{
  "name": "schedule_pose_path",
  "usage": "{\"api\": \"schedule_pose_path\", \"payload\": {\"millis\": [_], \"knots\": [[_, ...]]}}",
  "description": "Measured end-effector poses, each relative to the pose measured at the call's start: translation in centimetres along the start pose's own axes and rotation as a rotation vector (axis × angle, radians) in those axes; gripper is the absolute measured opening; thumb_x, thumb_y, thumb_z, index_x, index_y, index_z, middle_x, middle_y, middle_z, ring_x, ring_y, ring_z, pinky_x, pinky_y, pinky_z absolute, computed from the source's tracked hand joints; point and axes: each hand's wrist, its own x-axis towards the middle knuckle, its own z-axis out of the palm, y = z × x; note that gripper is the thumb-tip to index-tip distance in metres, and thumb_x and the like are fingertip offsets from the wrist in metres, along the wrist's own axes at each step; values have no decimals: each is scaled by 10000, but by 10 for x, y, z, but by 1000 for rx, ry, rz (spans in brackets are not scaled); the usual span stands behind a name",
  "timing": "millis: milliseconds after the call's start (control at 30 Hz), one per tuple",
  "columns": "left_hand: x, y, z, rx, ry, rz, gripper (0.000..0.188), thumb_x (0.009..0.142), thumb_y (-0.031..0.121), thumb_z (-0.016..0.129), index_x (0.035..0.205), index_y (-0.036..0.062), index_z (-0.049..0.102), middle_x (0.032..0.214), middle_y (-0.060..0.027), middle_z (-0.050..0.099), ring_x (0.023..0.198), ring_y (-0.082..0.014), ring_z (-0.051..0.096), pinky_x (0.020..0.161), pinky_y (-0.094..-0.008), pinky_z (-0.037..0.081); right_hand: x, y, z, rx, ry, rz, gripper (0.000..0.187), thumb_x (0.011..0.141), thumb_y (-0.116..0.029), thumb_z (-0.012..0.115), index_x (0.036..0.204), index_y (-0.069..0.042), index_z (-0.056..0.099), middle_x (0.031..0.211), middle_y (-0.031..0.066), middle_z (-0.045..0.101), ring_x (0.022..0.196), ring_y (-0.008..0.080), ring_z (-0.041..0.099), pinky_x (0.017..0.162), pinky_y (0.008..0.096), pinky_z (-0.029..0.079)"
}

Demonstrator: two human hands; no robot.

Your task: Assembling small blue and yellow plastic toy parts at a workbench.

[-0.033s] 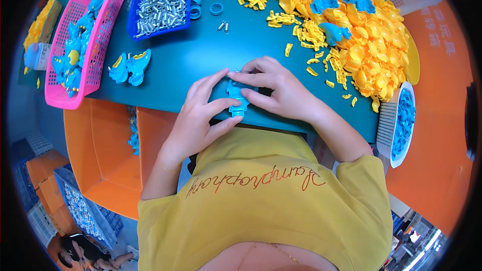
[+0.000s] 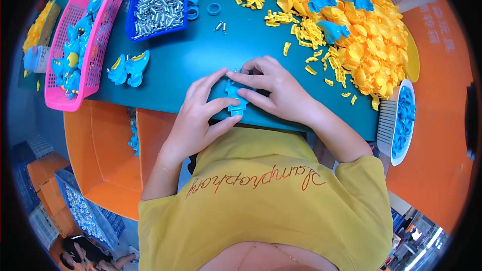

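Between my two hands, near the front edge of the green tabletop, is a light blue plastic toy part. My left hand grips its left side with the thumb and fingers. From the right, my right hand presses on it, thumb on top and fingertips meeting the left hand's at the upper end. The fingers hide much of the part. To the left lie two blue toy pieces with yellow insets.
A pink basket of blue-and-yellow pieces stands left, beside a blue tray of metal springs. Yellow shells heap at the right, near a white basket of blue parts. Below the table's left edge is an orange bin.
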Motion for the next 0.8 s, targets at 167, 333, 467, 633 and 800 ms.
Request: {"api": "schedule_pose_path", "payload": {"millis": [167,333,467,633,800], "knots": [[1,1,0,4,1,-4,295,811,197,855,1082,112,776,1507,-173,556,1291,-371,552,1098,-467,433,-3,16,-32,-51,362,332,207,952,-197,749,1063,-23,768,949,130,746,851,266,700,789,355,554],[2,0,7,33,45,18,299,821,204,851,1089,101,770,1447,-165,611,1276,-370,557,1074,-460,454,-4,28,-49,-362,249,578,203,932,-213,761,996,-20,770,968,131,734,824,265,700,753,368,551],[1,-1,8,45,55,24,305,828,213,851,1094,92,765,1403,-163,644,1258,-369,565,1056,-461,468,-7,32,-33,-348,241,199,148,913,-154,761,997,-33,775,1000,117,725,866,304,693,793,390,552],[0,0,9,53,58,11,296,845,244,838,1085,90,758,1387,-161,653,1241,-371,575,1045,-466,472,-9,-1,-8,-80,248,89,149,857,-69,803,1005,-52,798,924,84,757,877,273,689,789,380,548],[2,0,9,58,63,11,290,866,283,819,1075,93,752,1372,-163,660,1229,-372,583,1037,-468,472,-8,3,4,-139,241,22,147,835,-63,813,981,-53,800,919,74,752,845,240,676,759,364,542]]}}
